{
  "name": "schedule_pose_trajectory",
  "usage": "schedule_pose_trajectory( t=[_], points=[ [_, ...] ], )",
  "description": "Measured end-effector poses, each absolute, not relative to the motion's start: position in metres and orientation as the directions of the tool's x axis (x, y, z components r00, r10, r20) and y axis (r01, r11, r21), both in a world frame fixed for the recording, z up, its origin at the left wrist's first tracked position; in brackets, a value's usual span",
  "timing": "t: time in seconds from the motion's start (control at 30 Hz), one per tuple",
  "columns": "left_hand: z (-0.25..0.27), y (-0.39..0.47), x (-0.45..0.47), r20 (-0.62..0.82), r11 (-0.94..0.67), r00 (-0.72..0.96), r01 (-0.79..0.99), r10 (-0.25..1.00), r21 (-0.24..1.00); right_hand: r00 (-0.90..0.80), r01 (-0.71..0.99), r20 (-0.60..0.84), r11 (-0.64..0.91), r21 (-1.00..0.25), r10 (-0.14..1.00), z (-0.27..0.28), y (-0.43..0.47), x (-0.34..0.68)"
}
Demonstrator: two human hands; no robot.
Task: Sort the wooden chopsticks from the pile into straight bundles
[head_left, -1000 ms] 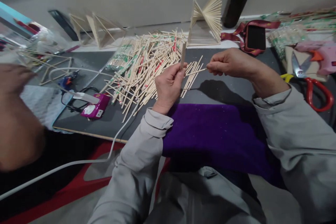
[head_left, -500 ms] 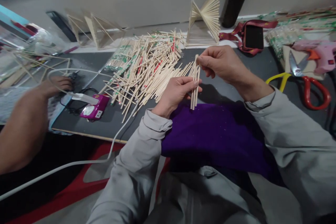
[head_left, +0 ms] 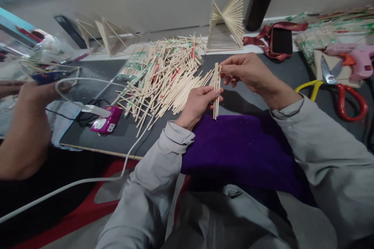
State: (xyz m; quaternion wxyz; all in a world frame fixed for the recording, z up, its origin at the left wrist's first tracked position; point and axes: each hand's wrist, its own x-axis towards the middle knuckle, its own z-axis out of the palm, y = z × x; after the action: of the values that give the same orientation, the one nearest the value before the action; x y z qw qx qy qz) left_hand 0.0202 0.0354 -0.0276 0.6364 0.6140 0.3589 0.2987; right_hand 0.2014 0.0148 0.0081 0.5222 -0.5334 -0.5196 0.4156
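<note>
A few pale wooden sticks (head_left: 216, 76) stand nearly upright, pinched near their lower part between the thumb and fingers of my left hand (head_left: 198, 103). At their upper end, my right hand (head_left: 244, 72) has thumb and forefinger closed on one of the sticks. Behind my left hand lies a heap of loose sticks (head_left: 172, 62), some still with red or green wrappers. Below both hands a purple cloth (head_left: 242, 144) covers my lap and the table's front edge.
At the back stands a twisted stick model (head_left: 226, 21) beside a dark bottle (head_left: 261, 2). Scissors (head_left: 330, 76) and a pink glue gun (head_left: 360, 60) lie right. A purple power adapter (head_left: 107, 120) with a white cable sits left, near a co-worker's arm (head_left: 27, 132).
The co-worker's hand at the left has lifted off the table, now with a dark blue tool. My hands have shifted only slightly, and the sticks sit closer together.
</note>
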Motion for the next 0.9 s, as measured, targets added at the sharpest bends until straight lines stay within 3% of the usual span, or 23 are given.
schedule_pose_trajectory(
  t=[0.2,0.33,0.4,0.5,0.6,0.73,0.9],
  points=[
    [-0.036,0.037,0.020,-0.008,-0.057,0.548,0.102,0.836,0.993,0.102,0.336,0.166,0.123,-0.934,0.981,0.006,0.016,0.203],
    [-0.040,0.038,0.018,0.041,-0.152,0.558,0.154,0.829,0.976,0.109,0.653,0.252,0.122,-0.748,0.962,0.006,0.015,0.201],
    [-0.038,0.037,0.018,0.019,-0.128,0.557,0.157,0.830,0.979,0.107,0.721,0.288,0.125,-0.681,0.951,0.005,0.014,0.201],
    [-0.033,0.035,0.020,-0.059,-0.009,0.554,0.119,0.831,0.993,0.147,0.621,0.264,0.118,-0.775,0.953,0.001,0.015,0.203],
    [-0.030,0.034,0.020,-0.124,0.107,0.585,0.064,0.802,0.992,0.235,0.381,0.173,0.073,-0.922,0.957,-0.005,0.020,0.208],
    [-0.033,0.038,0.019,-0.127,0.147,0.613,0.019,0.780,0.989,0.296,0.134,0.086,0.048,-0.990,0.951,-0.008,0.024,0.216],
    [-0.037,0.044,0.020,-0.062,0.097,0.556,-0.035,0.829,0.995,0.261,0.109,0.068,0.040,-0.993,0.963,-0.005,0.021,0.215]
  ],
)
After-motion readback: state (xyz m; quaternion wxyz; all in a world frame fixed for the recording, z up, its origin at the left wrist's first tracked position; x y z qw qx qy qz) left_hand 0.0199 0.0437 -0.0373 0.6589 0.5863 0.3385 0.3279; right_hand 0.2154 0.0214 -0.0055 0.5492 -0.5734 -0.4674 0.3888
